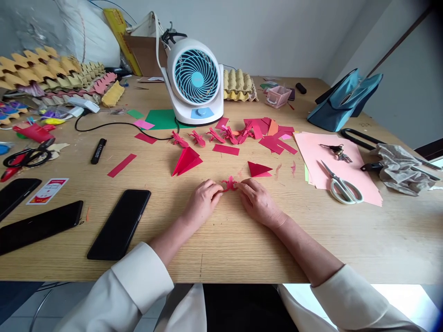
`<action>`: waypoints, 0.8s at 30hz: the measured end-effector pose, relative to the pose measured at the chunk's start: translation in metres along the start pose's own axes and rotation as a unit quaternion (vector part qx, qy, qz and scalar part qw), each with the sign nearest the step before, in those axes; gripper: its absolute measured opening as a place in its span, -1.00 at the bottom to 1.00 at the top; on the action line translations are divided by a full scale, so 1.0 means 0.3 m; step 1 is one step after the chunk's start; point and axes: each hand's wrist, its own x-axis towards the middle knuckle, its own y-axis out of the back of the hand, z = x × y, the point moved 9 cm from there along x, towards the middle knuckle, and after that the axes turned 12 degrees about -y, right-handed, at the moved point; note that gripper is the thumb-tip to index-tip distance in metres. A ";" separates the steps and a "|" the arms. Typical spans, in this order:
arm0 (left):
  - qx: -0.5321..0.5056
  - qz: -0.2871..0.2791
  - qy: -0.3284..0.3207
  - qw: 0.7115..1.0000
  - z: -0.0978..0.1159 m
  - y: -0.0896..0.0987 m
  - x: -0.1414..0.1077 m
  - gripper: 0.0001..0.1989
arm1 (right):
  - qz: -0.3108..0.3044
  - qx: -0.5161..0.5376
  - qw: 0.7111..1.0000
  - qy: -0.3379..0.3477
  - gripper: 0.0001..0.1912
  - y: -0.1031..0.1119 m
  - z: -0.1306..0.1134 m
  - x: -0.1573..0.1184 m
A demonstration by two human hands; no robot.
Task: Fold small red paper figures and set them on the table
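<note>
Left hand (203, 200): pinching the left edge of a red figure (230, 183). Right hand (259, 202): pinching its right edge. Location: between both. Folded papers (187, 161), red: two, just beyond the grip. Similar figures (198, 138): row, farther beyond. Fan (197, 79): behind them. Scissors (342, 188): right of the grip.

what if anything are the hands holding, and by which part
A folded red paper figure: the left hand pinches its left side, the right hand its right.

Red figure (230, 183), one tip hidden by left hand (201, 201)
</note>
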 end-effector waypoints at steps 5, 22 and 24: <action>0.046 -0.023 -0.050 0.997 0.034 -0.006 0.004 -0.81 | -0.012 0.004 0.999 0.031 -0.58 -0.016 -0.022 0.008; 0.160 -0.167 -0.163 0.959 0.103 -0.036 -0.043 -0.64 | -0.048 -0.037 0.997 0.053 -0.62 -0.059 -0.017 0.000; 0.163 -0.159 -0.156 0.961 0.107 -0.031 -0.046 -0.62 | -0.047 -0.039 0.997 0.055 -0.63 -0.058 -0.018 0.000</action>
